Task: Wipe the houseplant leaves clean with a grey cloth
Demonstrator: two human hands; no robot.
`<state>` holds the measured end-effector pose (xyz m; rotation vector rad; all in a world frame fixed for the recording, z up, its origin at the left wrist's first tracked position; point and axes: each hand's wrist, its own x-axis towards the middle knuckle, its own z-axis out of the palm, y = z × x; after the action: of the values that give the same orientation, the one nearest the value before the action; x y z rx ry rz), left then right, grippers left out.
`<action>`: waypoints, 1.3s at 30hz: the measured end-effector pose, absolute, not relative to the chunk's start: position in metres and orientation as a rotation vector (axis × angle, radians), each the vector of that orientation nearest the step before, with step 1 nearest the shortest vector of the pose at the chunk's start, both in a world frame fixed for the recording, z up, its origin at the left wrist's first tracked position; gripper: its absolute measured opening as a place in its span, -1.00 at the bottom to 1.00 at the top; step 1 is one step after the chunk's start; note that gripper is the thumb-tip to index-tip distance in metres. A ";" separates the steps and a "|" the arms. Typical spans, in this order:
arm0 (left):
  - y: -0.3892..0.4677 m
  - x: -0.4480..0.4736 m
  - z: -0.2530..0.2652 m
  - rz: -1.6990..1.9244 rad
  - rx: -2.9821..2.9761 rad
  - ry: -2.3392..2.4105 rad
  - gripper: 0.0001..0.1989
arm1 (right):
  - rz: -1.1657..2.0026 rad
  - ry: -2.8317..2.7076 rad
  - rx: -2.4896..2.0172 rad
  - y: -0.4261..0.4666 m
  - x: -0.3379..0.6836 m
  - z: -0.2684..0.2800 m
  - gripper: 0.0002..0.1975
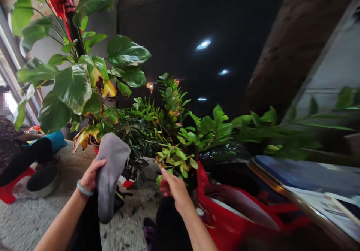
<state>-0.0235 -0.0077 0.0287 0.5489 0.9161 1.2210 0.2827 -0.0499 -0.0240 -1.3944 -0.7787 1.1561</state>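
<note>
grey, sock-like cloth [111,172] stands upright in the left hand [91,176], its edge gripped, thumb in front; leafy plants [135,125] lie behind it; the right hand [174,189], empty, fingers loosely spread, is near yellow-green leaves [177,157], beside a red bag [215,215]; leaf contact, i cannot tell

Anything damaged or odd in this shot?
Yes. The big plant at left has a yellowed leaf and a shrivelled brown one lower down, though it is mostly green. The grey sock-like item in the left hand looks unevenly dark, possibly soiled.
</note>
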 end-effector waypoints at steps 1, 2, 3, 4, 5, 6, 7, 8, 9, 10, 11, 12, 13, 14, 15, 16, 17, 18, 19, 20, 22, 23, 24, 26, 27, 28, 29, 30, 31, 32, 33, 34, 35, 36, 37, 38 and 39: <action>-0.001 -0.020 0.044 1.285 0.568 0.894 -0.64 | 1.177 -0.664 -1.376 -0.040 0.286 -0.028 -0.43; 0.007 -0.014 0.058 1.346 0.587 0.866 -0.64 | 1.197 -0.565 -1.336 -0.030 0.288 -0.030 -0.42; 0.014 -0.005 0.069 1.400 0.605 0.829 -0.64 | 1.216 -0.503 -1.278 -0.019 0.289 -0.031 -0.42; 0.021 0.007 0.076 1.427 0.622 0.788 -0.63 | 1.224 -0.475 -1.209 -0.009 0.289 -0.031 -0.42; 0.026 0.021 0.080 1.424 0.644 0.750 -0.61 | 1.218 -0.470 -1.138 0.000 0.288 -0.032 -0.45; 0.030 0.035 0.078 1.391 0.673 0.724 -0.59 | 1.193 -0.470 -1.076 0.008 0.286 -0.033 -0.47; 0.032 0.049 0.072 1.330 0.706 0.719 -0.58 | 1.156 -0.469 -1.028 0.014 0.283 -0.036 -0.49; 0.031 0.061 0.061 1.245 0.743 0.734 -0.57 | 1.117 -0.464 -0.996 0.018 0.281 -0.041 -0.51; 0.029 0.071 0.048 1.145 0.778 0.771 -0.59 | 1.091 -0.453 -0.984 0.020 0.279 -0.047 -0.52; 0.026 0.077 0.032 1.041 0.807 0.828 -0.61 | 1.078 -0.433 -0.995 0.021 0.279 -0.055 -0.54; 0.021 0.080 0.015 0.944 0.825 0.896 -0.64 | 1.072 -0.408 -1.023 0.020 0.279 -0.064 -0.56; 0.016 0.080 0.001 0.862 0.829 0.962 -0.67 | 1.072 -0.388 -1.056 0.019 0.281 -0.072 -0.58; 0.011 0.078 -0.011 0.802 0.820 1.010 -0.70 | 1.076 -0.374 -1.086 0.018 0.283 -0.079 -0.61; 0.007 0.074 -0.019 0.768 0.801 1.031 -0.71 | 1.083 -0.367 -1.107 0.017 0.286 -0.085 -0.63; 0.005 0.069 -0.020 0.762 0.781 1.026 -0.72 | 1.097 -0.369 -1.112 0.016 0.290 -0.089 -0.65; 0.004 0.065 -0.016 0.777 0.766 0.994 -0.71 | 1.118 -0.377 -1.101 0.015 0.293 -0.091 -0.66; 0.006 0.063 -0.006 0.808 0.764 0.944 -0.69 | 1.141 -0.386 -1.081 0.014 0.295 -0.092 -0.67; 0.010 0.063 0.008 0.852 0.777 0.888 -0.65 | 1.161 -0.391 -1.060 0.014 0.297 -0.092 -0.68; 0.016 0.066 0.025 0.909 0.800 0.834 -0.62 | 1.172 -0.394 -1.039 0.014 0.298 -0.091 -0.68; 0.024 0.071 0.043 0.965 0.836 0.780 -0.59 | 1.179 -0.399 -1.019 0.014 0.298 -0.090 -0.68; 0.044 0.085 0.072 1.076 0.885 0.699 -0.61 | 1.182 -0.409 -0.989 0.013 0.297 -0.089 -0.68; 0.053 0.093 0.080 1.105 0.900 0.683 -0.64 | 1.186 -0.418 -0.978 0.013 0.295 -0.088 -0.68; 0.060 0.101 0.082 1.108 0.904 0.697 -0.67 | 1.194 -0.429 -0.971 0.013 0.294 -0.089 -0.68; 0.066 0.111 0.068 1.043 0.891 0.813 -0.72 | 1.202 -0.440 -0.979 0.013 0.293 -0.091 -0.69; 0.064 0.112 0.053 0.985 0.877 0.888 -0.73 | 1.200 -0.439 -0.992 0.013 0.293 -0.093 -0.69; 0.059 0.109 0.036 0.920 0.861 0.958 -0.72 | 1.196 -0.432 -1.010 0.014 0.295 -0.096 -0.70; 0.050 0.104 0.017 0.859 0.848 0.995 -0.69 | 1.192 -0.418 -1.028 0.014 0.297 -0.098 -0.70; 0.041 0.097 0.001 0.797 0.839 0.990 -0.67 | 1.189 -0.401 -1.043 0.014 0.300 -0.100 -0.70; 0.031 0.088 -0.012 0.747 0.829 0.954 -0.64 | 1.192 -0.391 -1.050 0.014 0.303 -0.103 -0.70; 0.022 0.079 -0.019 0.717 0.825 0.900 -0.62 | 1.200 -0.388 -1.046 0.014 0.306 -0.105 -0.69; 0.016 0.071 -0.020 0.709 0.827 0.844 -0.59 | 1.210 -0.392 -1.032 0.014 0.309 -0.106 -0.70; 0.013 0.066 -0.015 0.727 0.835 0.790 -0.56 | 1.221 -0.399 -1.012 0.014 0.312 -0.107 -0.71; 0.014 0.063 -0.004 0.764 0.844 0.748 -0.53 | 1.232 -0.407 -0.988 0.014 0.313 -0.108 -0.71; 0.019 0.064 0.010 0.812 0.853 0.719 -0.52 | 1.239 -0.411 -0.964 0.014 0.314 -0.108 -0.72; 0.028 0.068 0.026 0.873 0.857 0.702 -0.51 | 1.244 -0.412 -0.944 0.014 0.314 -0.107 -0.72; 0.039 0.075 0.041 0.926 0.853 0.698 -0.53 | 1.246 -0.410 -0.933 0.014 0.312 -0.107 -0.72; 0.052 0.084 0.054 0.979 0.841 0.700 -0.57 | 1.246 -0.410 -0.924 0.015 0.311 -0.106 -0.72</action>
<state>0.0840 0.0517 0.0542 0.8409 0.7002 0.9786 0.3106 0.0146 -0.1056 -0.9243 -0.4100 1.2456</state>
